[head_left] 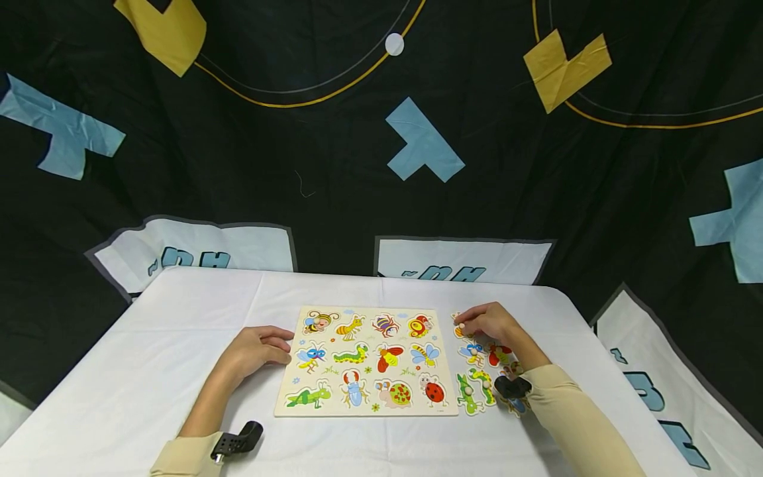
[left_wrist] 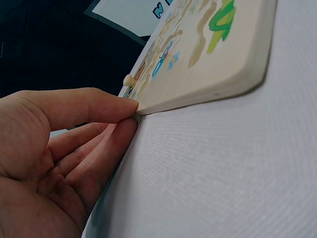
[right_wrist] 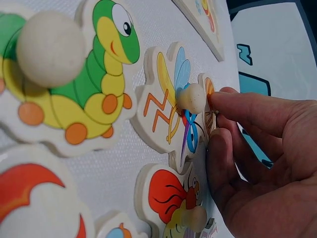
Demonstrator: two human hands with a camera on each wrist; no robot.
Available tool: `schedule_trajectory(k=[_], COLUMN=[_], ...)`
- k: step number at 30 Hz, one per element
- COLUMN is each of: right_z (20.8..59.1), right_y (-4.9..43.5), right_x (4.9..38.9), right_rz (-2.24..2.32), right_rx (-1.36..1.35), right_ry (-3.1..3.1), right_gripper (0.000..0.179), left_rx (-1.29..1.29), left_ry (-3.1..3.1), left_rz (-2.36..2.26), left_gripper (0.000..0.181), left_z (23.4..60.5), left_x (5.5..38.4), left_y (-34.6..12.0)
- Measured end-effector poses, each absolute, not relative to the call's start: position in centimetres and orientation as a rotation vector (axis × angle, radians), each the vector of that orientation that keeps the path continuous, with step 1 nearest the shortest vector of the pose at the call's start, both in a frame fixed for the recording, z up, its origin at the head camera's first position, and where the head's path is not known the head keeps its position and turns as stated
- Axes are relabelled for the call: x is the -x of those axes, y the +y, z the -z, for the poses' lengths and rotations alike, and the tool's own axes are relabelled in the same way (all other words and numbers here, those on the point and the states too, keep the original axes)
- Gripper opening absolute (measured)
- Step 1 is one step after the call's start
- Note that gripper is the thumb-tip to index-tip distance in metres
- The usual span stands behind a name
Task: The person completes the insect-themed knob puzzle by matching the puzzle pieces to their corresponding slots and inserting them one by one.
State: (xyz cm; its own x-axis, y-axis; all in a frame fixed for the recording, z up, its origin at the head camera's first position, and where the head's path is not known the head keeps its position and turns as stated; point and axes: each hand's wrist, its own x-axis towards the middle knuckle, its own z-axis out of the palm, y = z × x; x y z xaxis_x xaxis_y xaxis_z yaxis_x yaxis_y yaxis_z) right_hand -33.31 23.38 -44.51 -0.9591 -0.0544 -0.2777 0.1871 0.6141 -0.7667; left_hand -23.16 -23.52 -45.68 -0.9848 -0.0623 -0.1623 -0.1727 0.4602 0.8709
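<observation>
At the left edge of a wooden insect puzzle board [head_left: 366, 361], my left hand [head_left: 256, 354] touches the rim with thumb and fingertips. In the left wrist view the thumb [left_wrist: 94, 105] meets the board's side, and a knob [left_wrist: 129, 80] stands up on the board beyond it. My right hand [head_left: 490, 321] is just past the board's right edge, where thumb and forefinger pinch a small orange insect piece [right_wrist: 209, 88]. That piece is mostly hidden by the fingers. Closest to this hand lie a blue mosquito piece [right_wrist: 166, 106] and a red-winged bug piece [right_wrist: 166, 196], both knobbed.
Nearer the front, right of the board, lie a caterpillar piece [head_left: 483, 385], a grasshopper piece [head_left: 468, 395] and more pieces partly under the right wrist. A white cloth [head_left: 334, 447] covers the table. Behind it hangs a black patterned curtain [head_left: 334, 165].
</observation>
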Motion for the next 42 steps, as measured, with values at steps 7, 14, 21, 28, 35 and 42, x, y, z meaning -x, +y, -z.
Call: schedule_trajectory(k=[7, 14, 21, 28, 35, 42], right_z=[44.54, 44.44, 44.39, 44.49, 44.50, 44.48], right_y=[23.33, 23.30, 23.27, 23.22, 23.19, 23.14], right_x=[33.30, 33.35, 33.43, 33.52, 33.46, 33.52], right_rz=[1.250, 1.249, 1.250, 1.253, 1.270, 1.285], right_rx=[-0.114, -0.116, -0.125, -0.132, -0.127, -0.128], right_ry=[2.579, 2.583, 2.590, 2.586, 2.584, 2.600], right_gripper=[0.022, 0.020, 0.020, 0.020, 0.020, 0.020], left_rx=[0.233, 0.235, 0.222, 0.232, 0.221, 0.223], left_ry=[2.590, 2.593, 2.606, 2.600, 2.585, 2.582], left_rz=[-1.557, -1.557, -1.553, -1.560, -1.585, -1.585], left_gripper=[0.051, 0.052, 0.052, 0.052, 0.052, 0.052], left_z=[45.78, 45.72, 45.64, 45.67, 45.81, 45.76], left_x=[23.14, 23.15, 23.22, 23.21, 23.21, 23.21], left_y=[-23.39, -23.36, -23.44, -23.40, -23.44, -23.44])
